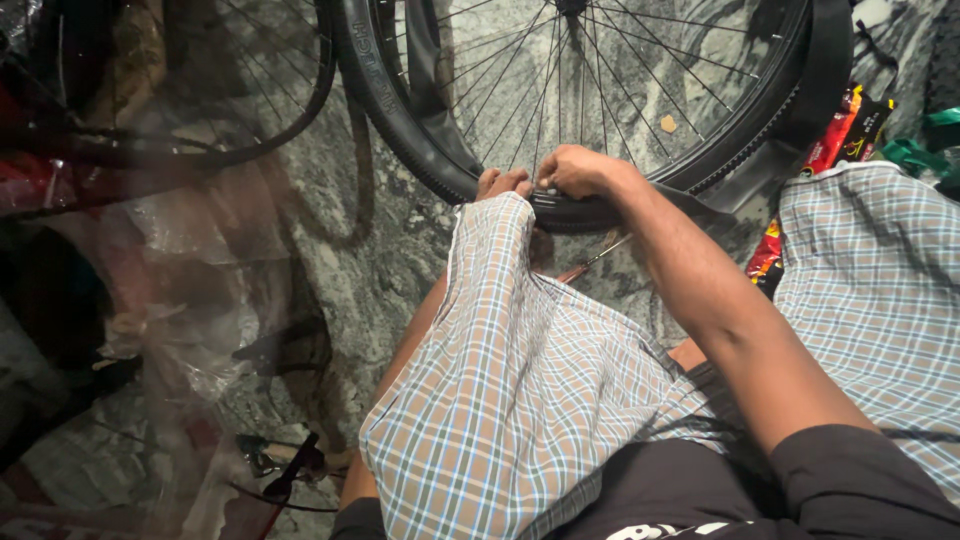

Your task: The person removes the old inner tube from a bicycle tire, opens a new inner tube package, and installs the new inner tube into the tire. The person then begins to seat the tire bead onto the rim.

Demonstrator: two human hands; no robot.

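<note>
Both hands crowd one spot on the black rubber bicycle tyre upright on the marbled stone floor: right hand fingers curled gripping its bead, left hand grip hidden by checked cloth; a slip likely pinches the loose black inner tube.

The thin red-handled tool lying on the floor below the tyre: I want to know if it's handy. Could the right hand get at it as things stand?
Probably yes. The tool lies uncovered on the stone floor just below the right hand, which presses on the tyre. Only the checked cloth lies beside it.
</note>
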